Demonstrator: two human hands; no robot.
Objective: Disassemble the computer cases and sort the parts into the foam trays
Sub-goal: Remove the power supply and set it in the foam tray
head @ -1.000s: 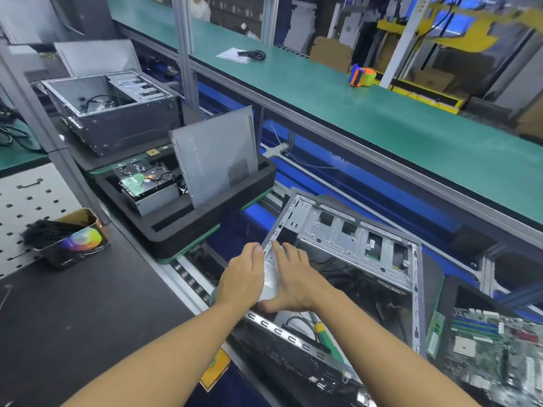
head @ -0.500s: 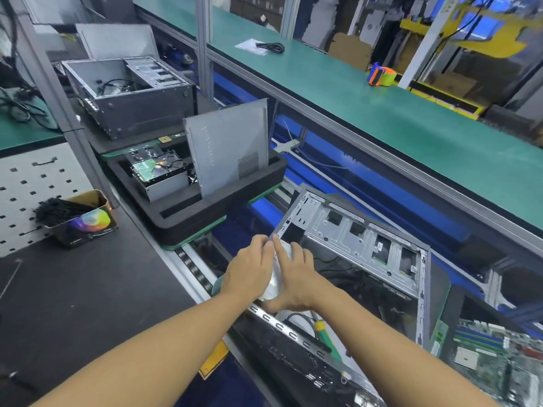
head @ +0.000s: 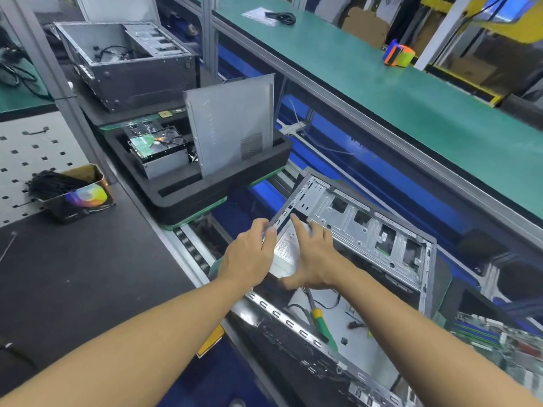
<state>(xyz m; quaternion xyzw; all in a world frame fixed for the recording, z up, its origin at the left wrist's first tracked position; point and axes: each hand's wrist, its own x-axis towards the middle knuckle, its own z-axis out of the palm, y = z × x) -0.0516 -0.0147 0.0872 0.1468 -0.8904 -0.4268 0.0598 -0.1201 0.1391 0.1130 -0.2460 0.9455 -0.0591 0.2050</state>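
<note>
An open grey computer case (head: 367, 227) lies on its side on the conveyor in front of me. At its left end sits a silver power supply (head: 286, 251) with a white label. My left hand (head: 249, 257) curls its fingers over the case's left edge rail. My right hand (head: 314, 259) lies on the power supply with straight, spread fingers, its thumb along the unit's near edge. Beyond, to the left, a black foam tray (head: 188, 195) holds an upright grey side panel (head: 232, 124) and a drive cage (head: 158, 151).
A second open case (head: 126, 60) stands on another tray further back. A green-handled screwdriver (head: 321, 321) lies inside the near case. A motherboard (head: 499, 339) sits at the right. A tin of black cable ties (head: 76, 189) rests on the dark mat to the left. A green bench (head: 411, 113) runs behind.
My view has moved closer to the case. My left hand has shifted from the power supply's side onto the case's edge rail, and my right fingers have spread further over the unit.
</note>
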